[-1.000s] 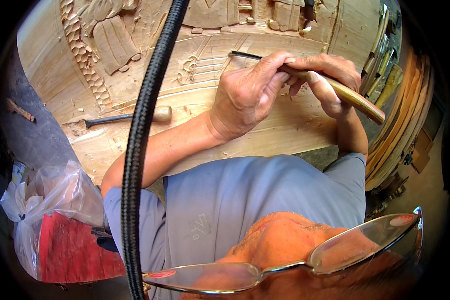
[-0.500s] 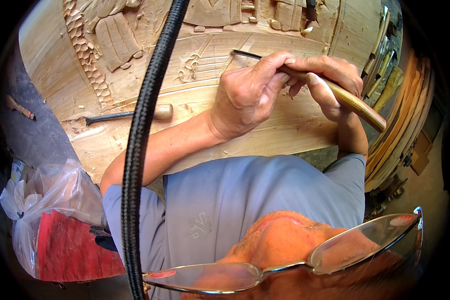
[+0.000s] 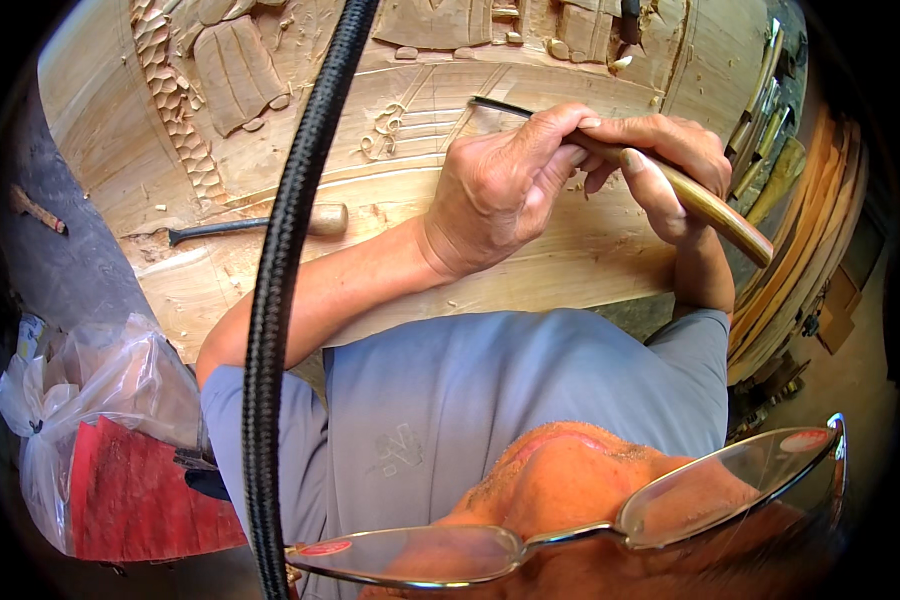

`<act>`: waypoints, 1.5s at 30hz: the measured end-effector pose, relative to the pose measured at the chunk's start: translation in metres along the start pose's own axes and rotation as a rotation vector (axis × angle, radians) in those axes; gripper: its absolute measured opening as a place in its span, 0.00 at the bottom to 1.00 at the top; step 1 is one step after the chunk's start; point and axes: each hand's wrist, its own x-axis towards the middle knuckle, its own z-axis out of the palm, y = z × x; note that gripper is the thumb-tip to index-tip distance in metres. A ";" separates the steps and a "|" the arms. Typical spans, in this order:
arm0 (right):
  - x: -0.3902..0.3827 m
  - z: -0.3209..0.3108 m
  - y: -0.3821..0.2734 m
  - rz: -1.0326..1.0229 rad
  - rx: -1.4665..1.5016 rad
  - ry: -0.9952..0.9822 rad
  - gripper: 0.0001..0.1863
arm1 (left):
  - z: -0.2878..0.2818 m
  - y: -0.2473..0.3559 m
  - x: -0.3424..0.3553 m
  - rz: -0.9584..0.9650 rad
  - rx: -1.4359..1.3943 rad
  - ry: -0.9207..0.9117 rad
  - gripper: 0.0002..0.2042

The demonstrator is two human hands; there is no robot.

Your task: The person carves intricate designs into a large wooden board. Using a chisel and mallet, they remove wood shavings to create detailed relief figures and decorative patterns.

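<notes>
A carving chisel with a thin dark blade and a polished wooden handle [image 3: 727, 220] slants across the pale wooden panel [image 3: 370, 240]. My left hand [image 3: 492, 185] is closed round its front part, just behind the blade. Farther back, my right hand [image 3: 678, 160] wraps the handle, thumb along its near side. The blade's tip lies at thin lines cut into the panel, and whether it bites into the wood I cannot tell. Curled shavings [image 3: 382, 133] rest left of the tip. Carved relief blocks [image 3: 238, 75] stand up from the panel's far part.
A second chisel [image 3: 327, 220] with a round wooden handle lies on the panel to the left. Several tools [image 3: 770, 130] line the right side, beside stacked curved boards [image 3: 820, 240]. A black braided cable [image 3: 280, 270] crosses the view. At lower left are a plastic bag [image 3: 120, 380] and red material [image 3: 150, 495].
The panel and the chisel's tip sit slightly farther right in the picture. Both hands keep the same grip, and the tip stays at nearly the same spot on the wood.
</notes>
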 end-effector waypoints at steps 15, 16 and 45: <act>0.014 -0.006 -0.003 -0.065 -0.058 -0.036 0.12 | 0.000 0.002 0.005 0.027 -0.123 0.026 0.16; 0.012 -0.007 -0.003 -0.064 -0.068 -0.038 0.12 | 0.000 0.002 0.006 0.022 -0.132 0.016 0.16; -0.003 0.001 0.015 0.058 0.066 -0.008 0.15 | -0.004 0.006 0.008 -0.087 -0.112 -0.018 0.13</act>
